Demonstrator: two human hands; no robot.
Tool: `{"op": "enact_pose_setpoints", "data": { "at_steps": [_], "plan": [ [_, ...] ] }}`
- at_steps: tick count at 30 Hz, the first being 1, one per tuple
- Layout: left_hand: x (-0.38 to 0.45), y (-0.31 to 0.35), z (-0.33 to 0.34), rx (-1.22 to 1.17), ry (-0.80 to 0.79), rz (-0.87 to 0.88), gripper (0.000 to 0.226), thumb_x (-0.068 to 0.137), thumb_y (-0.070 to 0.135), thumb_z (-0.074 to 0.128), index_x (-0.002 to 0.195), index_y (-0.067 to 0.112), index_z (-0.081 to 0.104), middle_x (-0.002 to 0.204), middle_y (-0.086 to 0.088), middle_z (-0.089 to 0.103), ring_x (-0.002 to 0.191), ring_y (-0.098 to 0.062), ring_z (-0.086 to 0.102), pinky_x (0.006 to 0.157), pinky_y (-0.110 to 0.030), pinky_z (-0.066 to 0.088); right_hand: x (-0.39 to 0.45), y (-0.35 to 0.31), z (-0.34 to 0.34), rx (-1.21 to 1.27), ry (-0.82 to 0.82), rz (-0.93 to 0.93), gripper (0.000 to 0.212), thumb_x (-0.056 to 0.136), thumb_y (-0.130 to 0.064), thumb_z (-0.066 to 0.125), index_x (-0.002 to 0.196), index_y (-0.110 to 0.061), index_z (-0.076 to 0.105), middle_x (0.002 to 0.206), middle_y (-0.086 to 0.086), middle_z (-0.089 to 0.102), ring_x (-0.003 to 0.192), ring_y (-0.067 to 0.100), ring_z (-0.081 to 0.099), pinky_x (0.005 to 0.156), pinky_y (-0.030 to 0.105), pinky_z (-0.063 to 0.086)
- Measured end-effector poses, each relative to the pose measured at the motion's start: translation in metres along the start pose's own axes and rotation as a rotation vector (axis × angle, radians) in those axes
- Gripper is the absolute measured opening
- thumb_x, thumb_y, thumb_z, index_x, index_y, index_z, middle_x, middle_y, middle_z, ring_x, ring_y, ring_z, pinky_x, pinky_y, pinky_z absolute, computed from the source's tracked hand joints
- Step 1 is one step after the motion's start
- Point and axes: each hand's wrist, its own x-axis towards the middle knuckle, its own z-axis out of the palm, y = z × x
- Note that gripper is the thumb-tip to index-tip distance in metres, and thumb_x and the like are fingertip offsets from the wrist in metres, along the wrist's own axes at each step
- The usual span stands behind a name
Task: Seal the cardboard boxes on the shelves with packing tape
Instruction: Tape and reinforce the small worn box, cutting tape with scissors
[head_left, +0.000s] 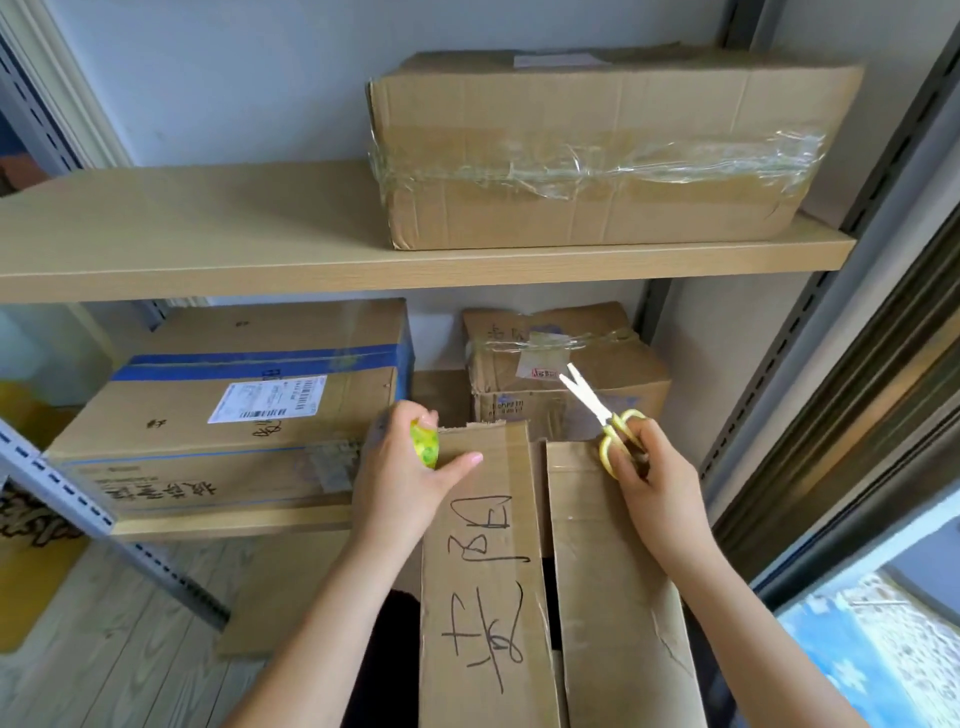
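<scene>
A cardboard box (483, 597) stands in front of me with its two top flaps nearly together and a dark gap between them; handwriting runs along the left flap. My left hand (405, 478) grips a green-and-yellow tape roll (425, 444) at the far end of the left flap, thumb lying on the cardboard. My right hand (652, 478) holds yellow-handled scissors (597, 405) over the right flap (613, 597), blades parted and pointing up-left.
On the upper shelf (208, 244) sits a long box (597, 150) wrapped in clear tape. The lower shelf carries a box with blue tape and a label (234, 410) and a smaller taped box (561, 364). Grey metal uprights (93, 509) flank the shelves; a window frame (857, 415) is to the right.
</scene>
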Motion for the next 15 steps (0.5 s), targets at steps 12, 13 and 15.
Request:
{"op": "enact_pose_setpoints", "data": {
  "at_steps": [12, 13, 15],
  "plan": [
    [-0.016, 0.008, 0.012, 0.318, 0.020, 0.206, 0.053, 0.069, 0.063, 0.077, 0.083, 0.032, 0.036, 0.058, 0.009, 0.049, 0.050, -0.018, 0.040, 0.044, -0.027, 0.023, 0.003, -0.008, 0.013, -0.260, 0.034, -0.172, 0.021, 0.096, -0.032, 0.061, 0.116, -0.024, 0.060, 0.086, -0.018, 0.051, 0.086, 0.017, 0.050, 0.064, 0.027, 0.036],
    [-0.015, 0.010, 0.012, 0.323, 0.012, 0.193, 0.053, 0.070, 0.064, 0.075, 0.084, 0.032, 0.036, 0.059, 0.009, 0.049, 0.049, -0.017, 0.042, 0.042, -0.027, 0.023, 0.011, -0.013, 0.006, -0.354, 0.013, -0.194, 0.025, 0.095, -0.035, 0.061, 0.118, -0.025, 0.063, 0.088, -0.011, 0.055, 0.087, 0.020, 0.052, 0.065, 0.030, 0.037],
    [-0.011, 0.021, 0.009, 0.375, -0.046, 0.158, 0.052, 0.074, 0.069, 0.069, 0.089, 0.032, 0.035, 0.066, 0.010, 0.051, 0.051, -0.012, 0.044, 0.040, -0.022, 0.023, 0.043, -0.024, -0.002, -0.679, -0.010, -0.242, 0.025, 0.094, -0.038, 0.061, 0.116, -0.029, 0.068, 0.093, 0.002, 0.066, 0.098, 0.025, 0.056, 0.073, 0.033, 0.039]
  ]
}}
